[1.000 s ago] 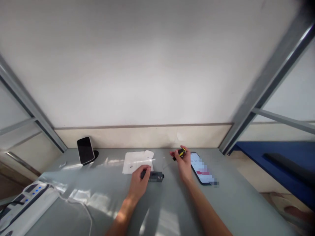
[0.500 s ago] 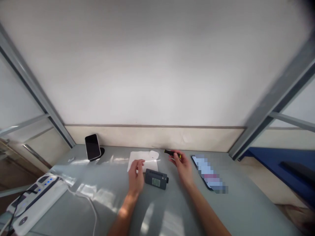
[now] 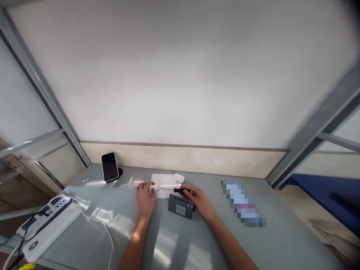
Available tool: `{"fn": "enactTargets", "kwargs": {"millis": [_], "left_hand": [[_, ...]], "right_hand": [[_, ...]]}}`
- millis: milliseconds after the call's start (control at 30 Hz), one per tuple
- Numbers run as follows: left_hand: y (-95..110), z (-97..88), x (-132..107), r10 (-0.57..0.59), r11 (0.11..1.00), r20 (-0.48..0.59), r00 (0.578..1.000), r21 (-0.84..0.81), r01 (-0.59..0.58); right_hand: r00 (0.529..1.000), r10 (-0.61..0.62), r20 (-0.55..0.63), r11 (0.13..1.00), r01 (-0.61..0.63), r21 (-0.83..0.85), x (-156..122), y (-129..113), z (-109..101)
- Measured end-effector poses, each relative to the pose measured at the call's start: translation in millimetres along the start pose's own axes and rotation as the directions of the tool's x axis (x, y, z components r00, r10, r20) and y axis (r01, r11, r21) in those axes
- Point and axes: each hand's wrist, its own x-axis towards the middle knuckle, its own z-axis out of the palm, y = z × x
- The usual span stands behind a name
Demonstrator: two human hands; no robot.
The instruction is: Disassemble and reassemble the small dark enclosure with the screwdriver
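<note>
Partly, the palm of our right hand [image 3: 200, 200] and its curled fingers hide the grip of the screwdriver [image 3: 179, 190]; they pinch it, black with a bit of yellow showing. Its thin shaft points leftward over the white paper [image 3: 165, 178], and we lose the tip near the left thumb. The left hand [image 3: 146, 198] lies over the paper's left edge with fingers loosely bent — whether they pinch anything, we cannot tell. By that thumb sit a few dark specks [image 3: 157, 190], too small for us to name. The dark box [image 3: 180, 206] stands just in front of the screwdriver, around the middle of the table [image 3: 270, 240], its pale label unreadable from here. Pixel blocks cover most of the phone [image 3: 243, 204] toward the table's right edge. Both our forearms, the white cable [image 3: 97, 221] and the table's front edge run out of view below.

As for room, grey tabletop stretches between our right forearm and the phone, and from the box toward us. On the left it is tighter — the power strip [image 3: 50, 225] follows the table's left edge, and a propped phone [image 3: 109, 167] stands near the back left corner.
</note>
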Motion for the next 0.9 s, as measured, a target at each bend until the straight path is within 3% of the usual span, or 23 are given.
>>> {"fn": "enactTargets", "kwargs": {"millis": [433, 633, 900], "left_hand": [[-2, -1.6, 1, 0.039, 0.997, 0.02, 0.999, 0.06, -0.04], [8, -4.1, 1, 0.07, 0.996, -0.005, 0.998, 0.053, -0.069], [20, -3.7, -4, 0.191, 0.979, 0.094, 0.977, 0.059, -0.197]], "right_hand": [[1.0, -0.009, 0.022, 1.0, 0.009, -0.005, 1, 3, 4], [1.0, -0.027, -0.017, 0.999, 0.027, 0.032, 1, -1, 1], [0.995, -0.028, -0.096, 0.995, 0.037, 0.088, 0, -8, -12]]}}
